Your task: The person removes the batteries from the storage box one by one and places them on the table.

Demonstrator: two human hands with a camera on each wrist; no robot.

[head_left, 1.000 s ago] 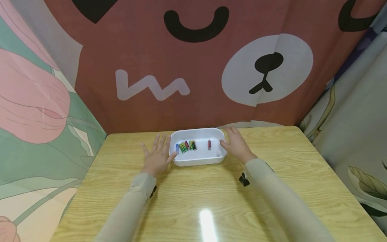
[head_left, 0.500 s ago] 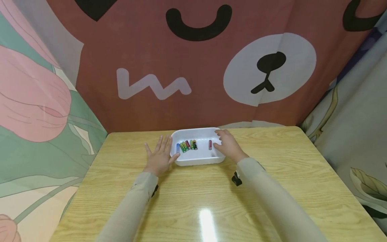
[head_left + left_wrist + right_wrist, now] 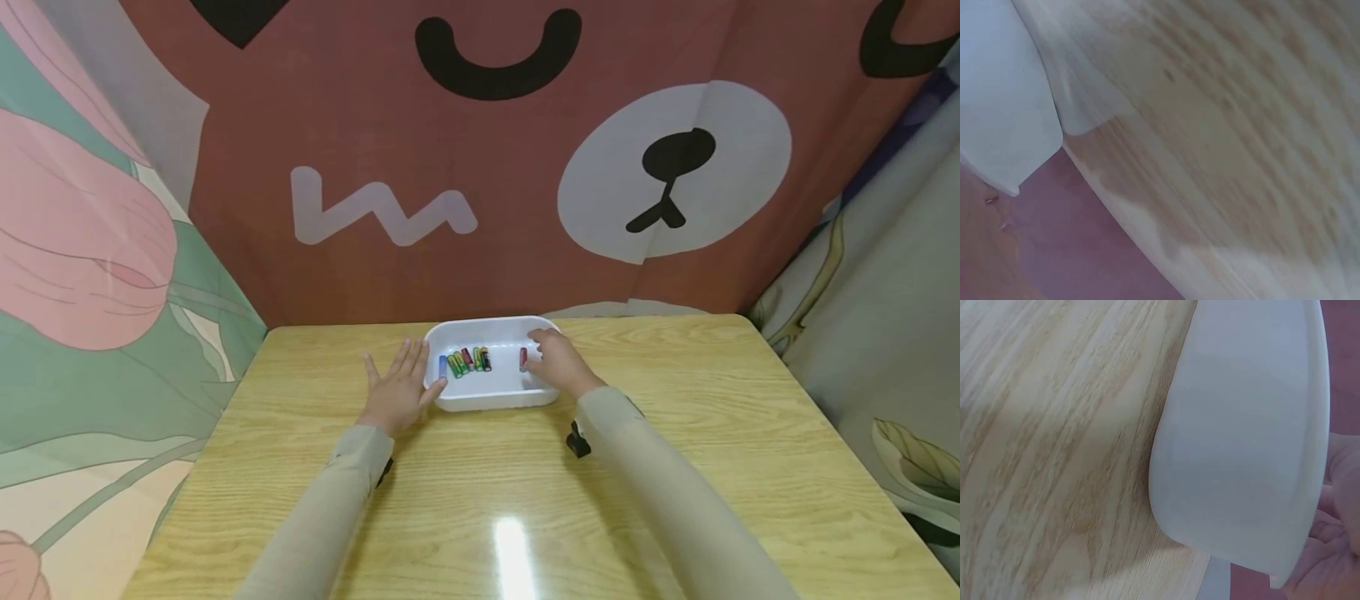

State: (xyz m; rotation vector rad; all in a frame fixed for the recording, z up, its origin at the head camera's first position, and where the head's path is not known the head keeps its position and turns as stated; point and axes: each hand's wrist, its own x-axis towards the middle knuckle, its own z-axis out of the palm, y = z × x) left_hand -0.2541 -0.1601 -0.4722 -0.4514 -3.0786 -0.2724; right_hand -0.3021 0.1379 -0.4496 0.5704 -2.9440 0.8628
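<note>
A pale, wood-grained tabletop [image 3: 442,492] carries a white, oblong, round-cornered tray [image 3: 498,401] near the middle of its far edge. The left hand [image 3: 396,397], fingers spread, lies beside the tray's left end, thumb at its near-left corner. The right hand [image 3: 562,364] hangs over the right end, fingers parted from thumb. Inside, mixed-colour cylindrical batteries [image 3: 467,359] crowd the left half; one red cylindrical battery [image 3: 523,358] lies alone by the right thumb, contact unclear.

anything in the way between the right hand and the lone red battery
Nothing visible does: in the head view, the right hand reaches over the right end of the white tray, its thumb right beside the lone red battery. The other batteries lie left of it, away from the hand.
</note>
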